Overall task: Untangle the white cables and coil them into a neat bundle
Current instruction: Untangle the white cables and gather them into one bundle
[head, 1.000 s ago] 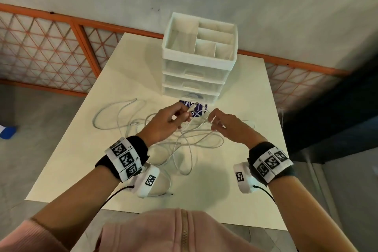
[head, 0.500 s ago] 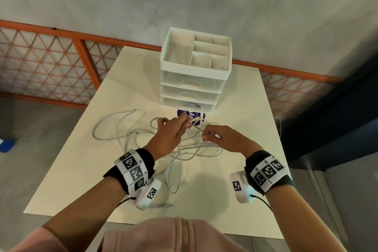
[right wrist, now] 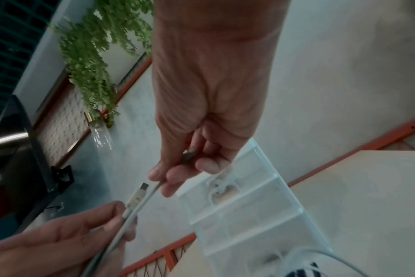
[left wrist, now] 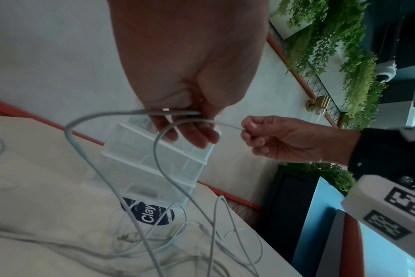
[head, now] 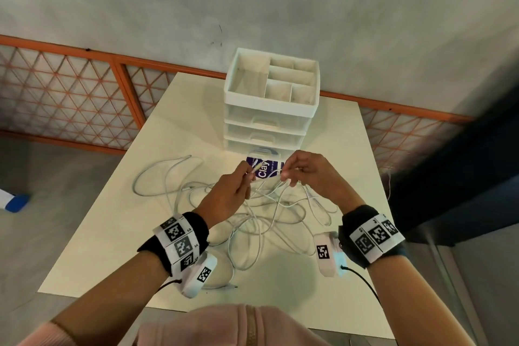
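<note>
- The left hand (head: 229,195) pinches a white cable end — the plug (right wrist: 138,195) sticks out past its fingers.
- The right hand (head: 310,174) pinches another strand, close beside the left hand.
- Both grips are tight on the white cables (head: 261,213).
- The rest of the cables lie in a messy tangle on the bench (head: 118,233) — right below the hands.
- A white drawer box (head: 269,112) stands behind them.
</note>
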`<act>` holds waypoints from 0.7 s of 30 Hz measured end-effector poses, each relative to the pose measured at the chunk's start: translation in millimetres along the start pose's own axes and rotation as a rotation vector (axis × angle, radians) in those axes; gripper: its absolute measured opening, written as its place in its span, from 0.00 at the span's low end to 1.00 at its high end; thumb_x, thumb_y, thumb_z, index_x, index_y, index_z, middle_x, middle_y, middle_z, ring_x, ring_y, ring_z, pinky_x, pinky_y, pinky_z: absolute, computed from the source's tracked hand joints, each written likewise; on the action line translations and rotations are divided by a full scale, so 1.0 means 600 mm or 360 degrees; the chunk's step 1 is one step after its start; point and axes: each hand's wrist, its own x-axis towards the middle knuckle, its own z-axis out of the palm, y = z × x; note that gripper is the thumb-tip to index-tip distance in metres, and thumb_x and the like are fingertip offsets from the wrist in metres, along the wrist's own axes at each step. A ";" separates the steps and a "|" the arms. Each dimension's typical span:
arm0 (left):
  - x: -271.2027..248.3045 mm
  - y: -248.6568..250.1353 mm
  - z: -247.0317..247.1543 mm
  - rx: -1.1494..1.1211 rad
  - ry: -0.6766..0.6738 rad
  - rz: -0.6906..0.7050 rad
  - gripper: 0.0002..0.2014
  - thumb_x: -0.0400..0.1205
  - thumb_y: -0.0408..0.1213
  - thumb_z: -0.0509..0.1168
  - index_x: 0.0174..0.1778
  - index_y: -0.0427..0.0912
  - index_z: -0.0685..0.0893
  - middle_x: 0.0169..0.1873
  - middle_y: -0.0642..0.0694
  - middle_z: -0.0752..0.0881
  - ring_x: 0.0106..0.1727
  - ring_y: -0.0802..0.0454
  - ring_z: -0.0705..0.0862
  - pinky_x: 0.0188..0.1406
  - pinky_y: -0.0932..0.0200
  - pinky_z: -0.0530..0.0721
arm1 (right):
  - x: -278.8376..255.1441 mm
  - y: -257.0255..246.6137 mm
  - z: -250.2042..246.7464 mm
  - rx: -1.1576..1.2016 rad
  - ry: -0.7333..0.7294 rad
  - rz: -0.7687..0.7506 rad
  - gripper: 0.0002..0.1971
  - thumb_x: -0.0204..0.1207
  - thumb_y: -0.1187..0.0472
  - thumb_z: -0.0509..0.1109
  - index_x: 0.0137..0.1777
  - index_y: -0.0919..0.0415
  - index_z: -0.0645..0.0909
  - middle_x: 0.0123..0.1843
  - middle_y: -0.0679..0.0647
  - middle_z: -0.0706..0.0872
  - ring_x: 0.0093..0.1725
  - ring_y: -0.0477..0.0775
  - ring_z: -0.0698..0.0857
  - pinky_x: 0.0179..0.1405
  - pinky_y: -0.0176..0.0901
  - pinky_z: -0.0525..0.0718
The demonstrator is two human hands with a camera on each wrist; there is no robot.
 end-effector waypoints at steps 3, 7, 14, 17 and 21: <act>0.002 0.020 0.001 -0.0162 -0.0056 -0.0030 0.08 0.88 0.38 0.50 0.46 0.41 0.70 0.31 0.50 0.84 0.32 0.59 0.82 0.38 0.70 0.77 | 0.009 -0.019 0.002 -0.0068 0.0057 -0.0069 0.04 0.68 0.65 0.79 0.39 0.56 0.89 0.42 0.56 0.86 0.38 0.49 0.86 0.43 0.37 0.83; 0.012 0.044 0.001 -0.0442 -0.0086 -0.0054 0.09 0.88 0.38 0.50 0.42 0.45 0.68 0.29 0.48 0.83 0.28 0.56 0.78 0.35 0.63 0.78 | 0.014 -0.049 0.016 0.0108 -0.0008 -0.0121 0.12 0.73 0.70 0.73 0.55 0.64 0.78 0.41 0.60 0.85 0.38 0.52 0.89 0.42 0.38 0.84; 0.014 0.069 -0.020 -0.0893 -0.0147 -0.0061 0.12 0.89 0.37 0.45 0.41 0.37 0.67 0.27 0.48 0.67 0.28 0.58 0.66 0.34 0.65 0.72 | 0.015 -0.061 0.022 0.0252 -0.0037 -0.0028 0.21 0.68 0.66 0.78 0.56 0.57 0.72 0.44 0.55 0.88 0.43 0.47 0.85 0.49 0.43 0.82; 0.022 0.088 -0.039 -0.1231 -0.0097 -0.0055 0.12 0.88 0.41 0.45 0.41 0.42 0.65 0.27 0.52 0.66 0.28 0.57 0.66 0.36 0.64 0.74 | 0.010 -0.049 0.056 0.0102 -0.0593 0.0018 0.25 0.70 0.66 0.78 0.65 0.55 0.74 0.56 0.48 0.86 0.61 0.45 0.83 0.68 0.39 0.76; 0.029 0.105 -0.071 -0.1265 0.0009 -0.0001 0.11 0.88 0.44 0.43 0.46 0.43 0.64 0.26 0.55 0.64 0.25 0.58 0.61 0.27 0.66 0.67 | 0.017 -0.040 0.095 -0.0248 -0.0779 -0.0022 0.09 0.78 0.58 0.70 0.52 0.64 0.85 0.50 0.49 0.88 0.52 0.41 0.86 0.62 0.35 0.79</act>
